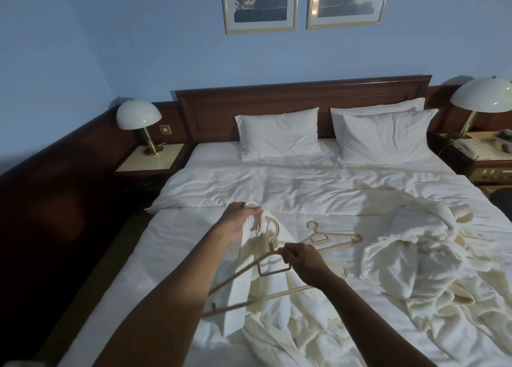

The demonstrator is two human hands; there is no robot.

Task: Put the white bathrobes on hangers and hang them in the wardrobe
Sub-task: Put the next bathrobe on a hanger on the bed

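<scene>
A white bathrobe lies on the bed in front of me. My left hand grips its collar and lifts it off the sheet. My right hand pinches a gold hanger just below its hook, over the robe. A second gold hanger lies flat on the sheet just beyond my right hand. To the right a second white bathrobe sits in a crumpled heap. No wardrobe is in view.
Pillows lean on the dark wooden headboard. Bedside tables with dome lamps stand on both sides; the right one holds a telephone. Dark wood panelling runs along the left wall.
</scene>
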